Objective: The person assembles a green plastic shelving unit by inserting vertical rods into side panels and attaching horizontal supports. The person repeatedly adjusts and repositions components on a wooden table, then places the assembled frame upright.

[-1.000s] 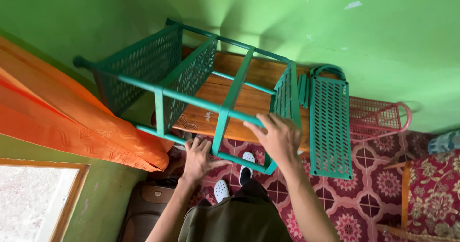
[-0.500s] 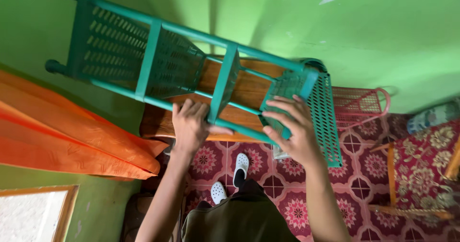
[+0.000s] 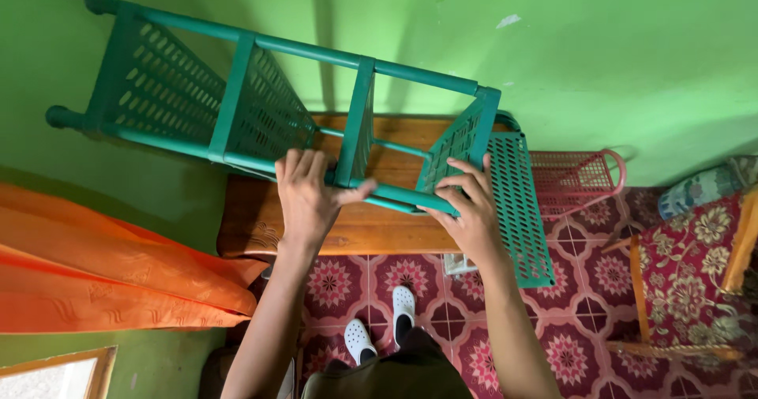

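Single head view — steeply down, close, perhaps tilted.

The left hand (image 3: 306,195) covers a stretch of the green plastic slatted shelf rack's (image 3: 260,107) lower rail, and its fingertips go out of sight behind that rail; the right hand (image 3: 472,209) hides part of the rack's end panel. The rack itself masks the back of the brown wooden bench (image 3: 355,225); the bench's legs are not visible. The orange cloth curtain (image 3: 103,273) runs off the left edge; the pale wooden window frame (image 3: 63,371) is cut at the bottom corner (only a sliver shows). At the right edge a patterned blue-green bottle-like thing (image 3: 707,187) is cropped, possibly a flask.
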